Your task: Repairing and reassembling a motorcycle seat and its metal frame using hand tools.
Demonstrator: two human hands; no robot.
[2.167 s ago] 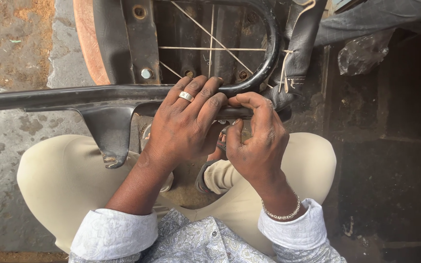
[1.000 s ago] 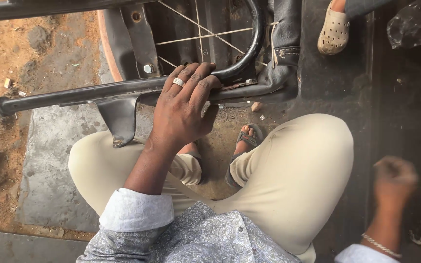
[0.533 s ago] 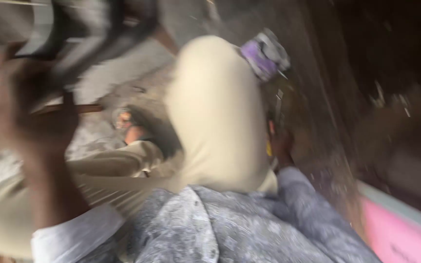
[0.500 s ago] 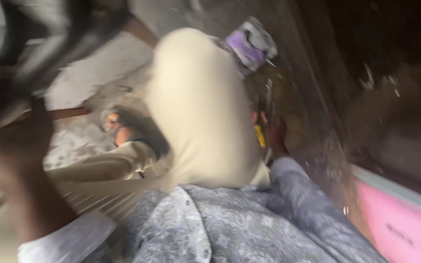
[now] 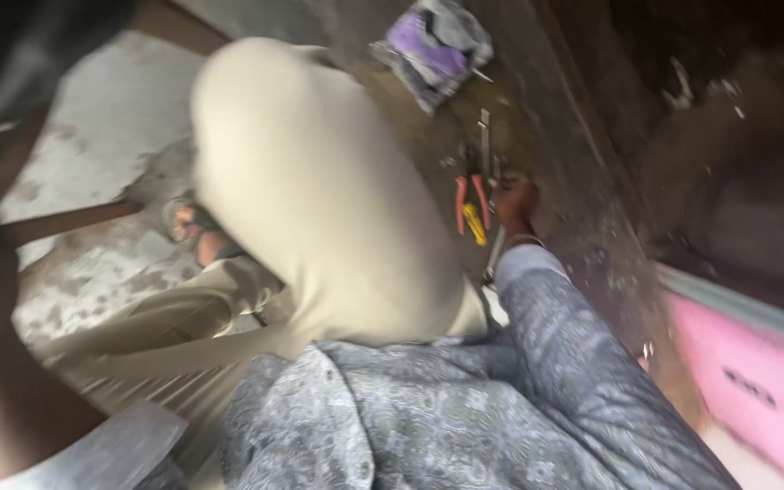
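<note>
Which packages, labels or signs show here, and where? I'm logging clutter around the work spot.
Crumpled bag or wrapper: top centre on the ground, beyond the bent knee; grey with a purple patch.
Pink panel: lower right edge, flat, bright pink with dark blurred markings, grey strip along its top.

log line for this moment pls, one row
right hand down among floor tools | red-handled pliers beside it | grip unclear | left hand out of view | purple-grey cloth beyond

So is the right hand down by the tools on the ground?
Yes, the right hand reaches to the ground beside the orange-handled pliers.
</note>
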